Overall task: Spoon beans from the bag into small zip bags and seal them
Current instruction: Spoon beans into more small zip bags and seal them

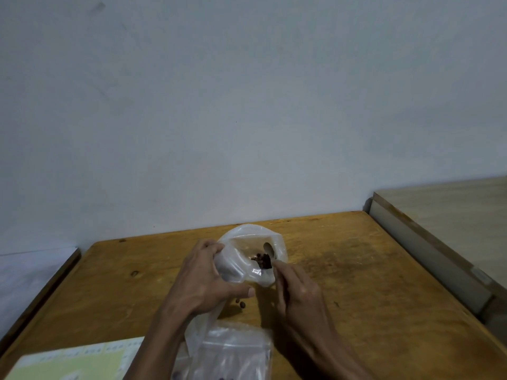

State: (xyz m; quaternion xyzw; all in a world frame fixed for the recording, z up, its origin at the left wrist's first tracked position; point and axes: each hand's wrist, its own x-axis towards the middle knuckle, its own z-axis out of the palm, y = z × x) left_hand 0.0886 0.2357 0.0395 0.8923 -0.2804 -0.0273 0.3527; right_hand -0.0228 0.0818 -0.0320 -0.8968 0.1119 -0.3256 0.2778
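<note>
A clear plastic bean bag [247, 242] stands at the middle of the wooden table [356, 270], its mouth pulled open. A small clump of dark beans [262, 259] shows inside it. My left hand [203, 281] grips the bag's left side. My right hand [296, 286] is pinched at the bag's right edge, index fingertip next to the beans; I see no spoon clearly. Two loose beans [242, 304] lie on the table between my hands. A pile of small clear zip bags [233, 352] lies near the front edge, partly under my left forearm.
A pale yellow-green printed sheet [76, 363] lies at the front left corner. A white surface [30, 272] adjoins the table on the left, and a light wooden unit [452, 215] on the right. A plain wall stands right behind the table.
</note>
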